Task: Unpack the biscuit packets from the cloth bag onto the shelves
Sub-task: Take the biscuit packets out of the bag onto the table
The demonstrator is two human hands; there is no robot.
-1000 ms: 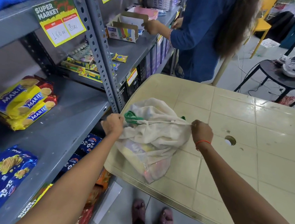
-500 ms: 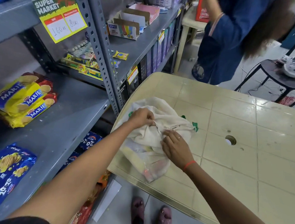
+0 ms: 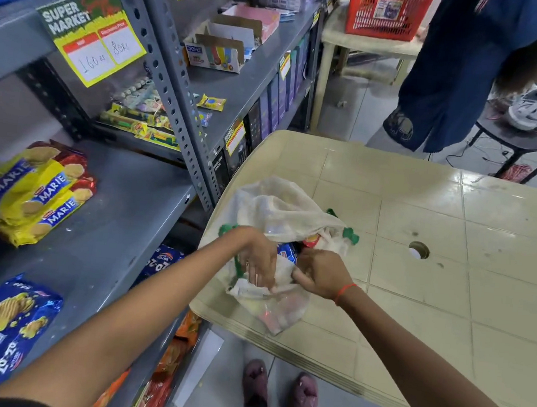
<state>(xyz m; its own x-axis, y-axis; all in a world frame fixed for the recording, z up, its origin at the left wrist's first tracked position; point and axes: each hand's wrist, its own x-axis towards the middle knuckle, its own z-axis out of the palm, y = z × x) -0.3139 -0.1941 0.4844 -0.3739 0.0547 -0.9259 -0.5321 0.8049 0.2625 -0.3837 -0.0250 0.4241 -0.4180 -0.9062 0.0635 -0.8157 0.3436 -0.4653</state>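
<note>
2 hands work the mouth of the cloth bag (image 3: 280,204) at the near-left corner of the table (image 3: 451,233): left hand (image 3: 258,260) and right hand (image 3: 321,273) each pinch its cloth, baring a blue packet (image 3: 287,251); spread the opening wider before lifting it to the shelf (image 3: 114,223)

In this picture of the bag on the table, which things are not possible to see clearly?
- Head view: how many packets are in the cloth bag; the cloth and both hands cover them, only a blue packet peeks out.
- The left hand and right hand grip on the cloth: fingertips are tucked into folds.
- The yellow tag on the shelf edge: print too small.
- The red basket: cut off by the top edge.
</note>
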